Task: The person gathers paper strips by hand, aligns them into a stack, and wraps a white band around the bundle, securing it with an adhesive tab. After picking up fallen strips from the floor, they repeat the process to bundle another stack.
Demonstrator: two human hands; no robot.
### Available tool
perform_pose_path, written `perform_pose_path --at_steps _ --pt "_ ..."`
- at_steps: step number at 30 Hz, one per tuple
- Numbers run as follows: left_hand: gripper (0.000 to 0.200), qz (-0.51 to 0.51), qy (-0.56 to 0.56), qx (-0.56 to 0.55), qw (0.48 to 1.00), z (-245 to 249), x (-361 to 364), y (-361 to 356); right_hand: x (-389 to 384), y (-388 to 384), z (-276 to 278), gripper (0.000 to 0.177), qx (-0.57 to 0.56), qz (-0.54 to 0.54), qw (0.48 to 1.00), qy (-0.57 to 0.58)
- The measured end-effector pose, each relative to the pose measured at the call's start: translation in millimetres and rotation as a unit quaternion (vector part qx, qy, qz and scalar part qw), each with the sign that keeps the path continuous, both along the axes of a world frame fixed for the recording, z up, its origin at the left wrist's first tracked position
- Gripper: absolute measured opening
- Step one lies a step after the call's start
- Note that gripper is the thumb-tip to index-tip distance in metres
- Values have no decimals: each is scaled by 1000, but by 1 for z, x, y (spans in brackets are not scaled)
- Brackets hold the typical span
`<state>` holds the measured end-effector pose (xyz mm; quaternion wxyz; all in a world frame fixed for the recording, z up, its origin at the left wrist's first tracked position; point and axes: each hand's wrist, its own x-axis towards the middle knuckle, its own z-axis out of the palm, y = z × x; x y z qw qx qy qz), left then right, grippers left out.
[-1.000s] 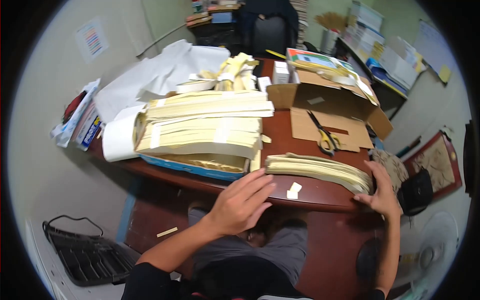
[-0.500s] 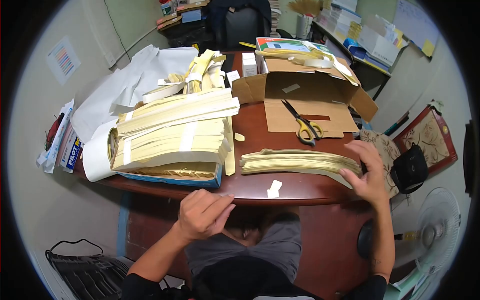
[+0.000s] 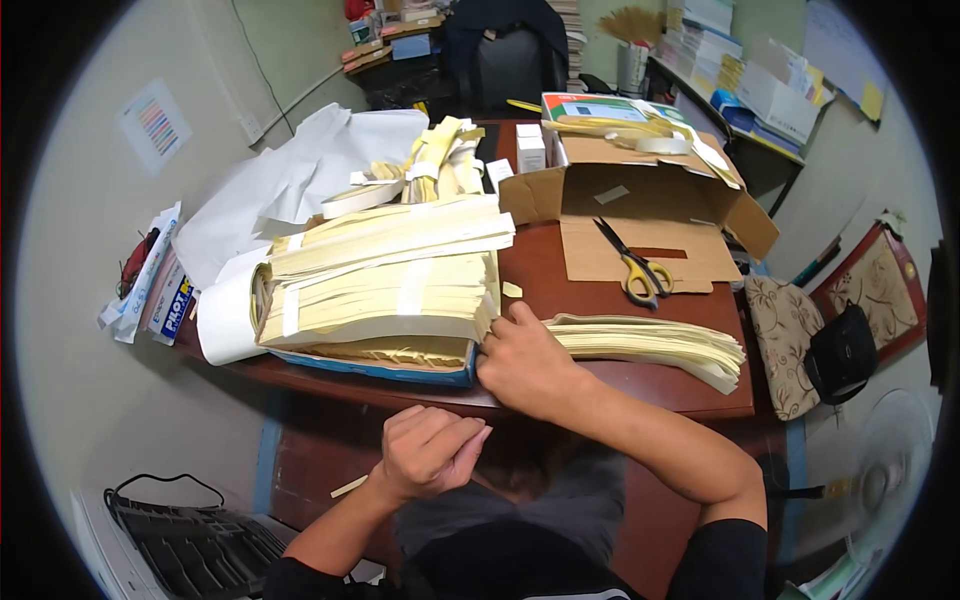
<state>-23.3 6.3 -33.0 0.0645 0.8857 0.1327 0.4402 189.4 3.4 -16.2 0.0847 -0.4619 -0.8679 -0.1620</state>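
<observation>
The left hand (image 3: pixel 432 450) is hanging closed near the table (image 3: pixel 530 258). The right hand (image 3: pixel 528 362) is resting at the blue box (image 3: pixel 440 373), its grip impossible to tell. A paper-strip bundle (image 3: pixel 655 345) is lying to the right, on the table.

The counter (image 3: pixel 530 258) is gleaming glossy and smooth, like varnished wood. At left, the paper strips (image 3: pixel 365 285) are looking matt and ridged. Farther right, the cardboard box (image 3: pixel 650 205) is showing dull faces; the scissors (image 3: pixel 628 256) are pairing metal blades with plastic handles.

Pale walls (image 3: pixel 90 220) border a dim, seemingly reddish floor (image 3: pixel 665 505).
</observation>
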Motion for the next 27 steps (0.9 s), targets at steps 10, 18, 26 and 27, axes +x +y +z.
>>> perform_pose_path --at_steps 10,18,26,27 --pt "23 8 -72 -5 997 21 7 2 50 -10 34 18 217 -20 941 261" --pt "40 161 13 42 986 14 20 23 30 -20 19 11 71 0 987 146" --pt "23 130 16 1 991 9 9 30 5 3 -8 13 56 14 998 6" --pt "23 129 11 4 992 9 7 29 5 4 -8 13 57 26 998 9"
